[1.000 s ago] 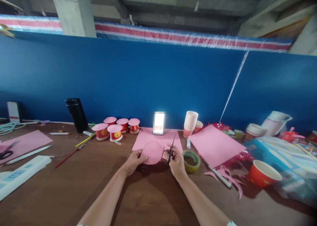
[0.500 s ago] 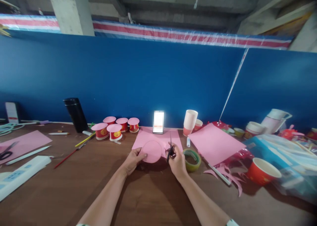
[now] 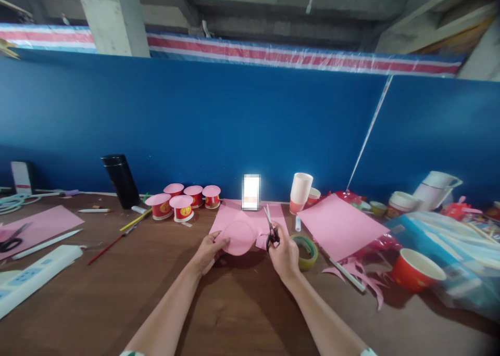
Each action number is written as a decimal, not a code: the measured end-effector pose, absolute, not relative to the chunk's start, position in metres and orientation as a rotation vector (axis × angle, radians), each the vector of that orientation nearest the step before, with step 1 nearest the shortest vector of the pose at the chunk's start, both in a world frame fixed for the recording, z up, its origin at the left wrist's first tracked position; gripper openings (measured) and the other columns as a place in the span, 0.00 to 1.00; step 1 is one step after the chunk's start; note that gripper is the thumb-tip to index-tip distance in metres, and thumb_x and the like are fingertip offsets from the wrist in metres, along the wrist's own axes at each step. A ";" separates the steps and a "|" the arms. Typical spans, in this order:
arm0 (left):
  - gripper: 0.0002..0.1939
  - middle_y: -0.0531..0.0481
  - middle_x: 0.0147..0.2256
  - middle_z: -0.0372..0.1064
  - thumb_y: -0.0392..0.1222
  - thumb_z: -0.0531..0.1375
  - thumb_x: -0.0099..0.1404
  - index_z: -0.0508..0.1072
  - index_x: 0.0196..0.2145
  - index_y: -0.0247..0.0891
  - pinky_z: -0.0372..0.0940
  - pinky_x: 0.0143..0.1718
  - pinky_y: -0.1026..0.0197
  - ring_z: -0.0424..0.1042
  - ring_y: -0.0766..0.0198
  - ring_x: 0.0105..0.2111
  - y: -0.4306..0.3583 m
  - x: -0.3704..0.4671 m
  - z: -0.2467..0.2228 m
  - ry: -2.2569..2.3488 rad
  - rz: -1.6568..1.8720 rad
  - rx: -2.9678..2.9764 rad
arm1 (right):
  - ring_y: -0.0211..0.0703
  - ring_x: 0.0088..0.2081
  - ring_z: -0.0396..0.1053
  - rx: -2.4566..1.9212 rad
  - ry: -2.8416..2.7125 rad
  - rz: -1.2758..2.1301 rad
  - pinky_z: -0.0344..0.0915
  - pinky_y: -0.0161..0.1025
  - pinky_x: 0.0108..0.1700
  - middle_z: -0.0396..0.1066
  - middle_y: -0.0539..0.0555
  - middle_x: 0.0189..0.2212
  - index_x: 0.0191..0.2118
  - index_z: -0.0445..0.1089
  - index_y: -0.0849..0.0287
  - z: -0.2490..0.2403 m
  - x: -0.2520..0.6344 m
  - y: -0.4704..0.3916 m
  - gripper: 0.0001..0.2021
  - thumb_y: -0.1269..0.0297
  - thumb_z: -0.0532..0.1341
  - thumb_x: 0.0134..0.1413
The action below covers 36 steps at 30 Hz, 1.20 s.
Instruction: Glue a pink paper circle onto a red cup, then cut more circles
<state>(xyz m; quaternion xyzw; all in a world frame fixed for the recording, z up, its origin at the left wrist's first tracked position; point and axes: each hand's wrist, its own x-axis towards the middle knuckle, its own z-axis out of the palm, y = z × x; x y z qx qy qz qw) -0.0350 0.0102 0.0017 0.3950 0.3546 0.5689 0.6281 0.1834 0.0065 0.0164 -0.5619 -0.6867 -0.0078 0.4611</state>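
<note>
Between thumb and fingers, my left hand (image 3: 211, 251) grips the left edge of a round pink paper disc (image 3: 239, 237), held just above the table. My right hand (image 3: 284, 252) is closed on a pair of black-handled scissors (image 3: 270, 230), their blades pointing up and slightly parted, to the right of the disc and apart from it. Small pink paper scraps (image 3: 264, 240) lie between the disc and the scissors. Behind both is a pink paper sheet (image 3: 222, 214) lying flat, with a bright phone (image 3: 250, 192) standing at its back edge.
Several red cups with pink paper tops (image 3: 182, 208) stand left of the sheet, near a black flask (image 3: 120, 181). On the right are a tape roll (image 3: 305, 253), stacked paper cups (image 3: 300, 193), another pink sheet (image 3: 341, 225) and a red cup (image 3: 417, 270). A power strip (image 3: 39, 275) lies left.
The scissors' blades have parted, and my right hand has shifted slightly to the right. The disc stays in my left hand, nearly unmoved.
</note>
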 end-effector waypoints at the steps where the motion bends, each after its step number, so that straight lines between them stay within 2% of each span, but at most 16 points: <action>1: 0.18 0.44 0.31 0.73 0.38 0.66 0.48 0.71 0.38 0.30 0.67 0.33 0.63 0.72 0.64 0.30 0.010 -0.035 0.002 0.814 1.304 0.900 | 0.44 0.33 0.69 -1.401 -1.685 -0.023 0.60 0.34 0.33 0.73 0.51 0.32 0.48 0.63 0.55 0.017 0.184 0.006 0.22 0.74 0.54 0.44; 7: 0.18 0.45 0.30 0.73 0.37 0.66 0.47 0.71 0.37 0.30 0.67 0.32 0.63 0.72 0.64 0.28 0.010 -0.035 0.002 0.806 1.304 0.890 | 0.43 0.30 0.69 -1.514 -1.642 -0.050 0.56 0.33 0.29 0.73 0.50 0.31 0.48 0.63 0.53 0.021 0.190 0.009 0.22 0.74 0.56 0.43; 15: 0.14 0.48 0.28 0.72 0.36 0.66 0.47 0.70 0.33 0.31 0.66 0.31 0.65 0.70 0.67 0.26 0.014 -0.036 0.001 0.775 1.369 0.825 | 0.42 0.26 0.67 -1.631 -1.548 -0.094 0.51 0.33 0.24 0.72 0.51 0.27 0.45 0.65 0.53 0.022 0.196 0.014 0.17 0.70 0.57 0.45; 21: 0.14 0.49 0.28 0.72 0.37 0.66 0.46 0.71 0.32 0.32 0.66 0.30 0.66 0.70 0.68 0.26 0.013 -0.036 0.003 0.774 1.394 0.812 | 0.43 0.26 0.67 -1.628 -1.512 -0.094 0.52 0.35 0.25 0.71 0.51 0.26 0.45 0.65 0.53 0.020 0.199 0.017 0.17 0.69 0.57 0.46; 24: 0.16 0.48 0.29 0.72 0.38 0.66 0.47 0.71 0.34 0.32 0.66 0.31 0.66 0.71 0.67 0.27 0.012 -0.035 0.003 0.769 1.408 0.807 | 0.45 0.32 0.67 -1.597 -1.505 -0.072 0.58 0.36 0.30 0.71 0.52 0.33 0.45 0.64 0.54 0.020 0.199 0.018 0.18 0.68 0.56 0.45; 26: 0.15 0.49 0.30 0.72 0.38 0.66 0.48 0.71 0.35 0.33 0.66 0.30 0.66 0.71 0.67 0.27 0.012 -0.035 0.002 0.759 1.410 0.809 | 0.48 0.41 0.65 -1.516 -1.516 -0.096 0.61 0.40 0.38 0.69 0.55 0.40 0.48 0.62 0.56 0.020 0.198 0.018 0.20 0.69 0.56 0.45; 28: 0.15 0.50 0.30 0.72 0.38 0.65 0.49 0.71 0.35 0.34 0.65 0.27 0.68 0.70 0.69 0.26 0.013 -0.036 0.002 0.753 1.407 0.813 | 0.50 0.47 0.61 -1.401 -1.541 -0.131 0.60 0.44 0.46 0.66 0.57 0.45 0.51 0.59 0.59 0.021 0.196 0.017 0.23 0.70 0.55 0.46; 30: 0.14 0.51 0.29 0.72 0.38 0.65 0.49 0.71 0.35 0.34 0.64 0.25 0.69 0.69 0.70 0.24 0.012 -0.037 0.002 0.762 1.396 0.812 | 0.51 0.49 0.59 -1.307 -1.552 -0.146 0.58 0.47 0.49 0.65 0.58 0.47 0.53 0.57 0.60 0.020 0.195 0.016 0.24 0.71 0.54 0.46; 33: 0.13 0.53 0.27 0.71 0.39 0.66 0.47 0.71 0.32 0.35 0.63 0.24 0.70 0.67 0.73 0.22 0.011 -0.037 0.004 0.794 1.386 0.790 | 0.51 0.46 0.62 -1.238 -1.521 -0.120 0.61 0.48 0.45 0.65 0.61 0.45 0.53 0.56 0.61 0.018 0.194 0.016 0.23 0.71 0.54 0.49; 36: 0.13 0.55 0.25 0.69 0.38 0.67 0.46 0.71 0.30 0.35 0.63 0.23 0.72 0.66 0.75 0.21 0.010 -0.036 0.006 0.812 1.390 0.765 | 0.47 0.38 0.66 -1.204 -1.482 -0.031 0.64 0.43 0.38 0.67 0.60 0.41 0.51 0.58 0.62 0.015 0.195 0.016 0.20 0.68 0.53 0.50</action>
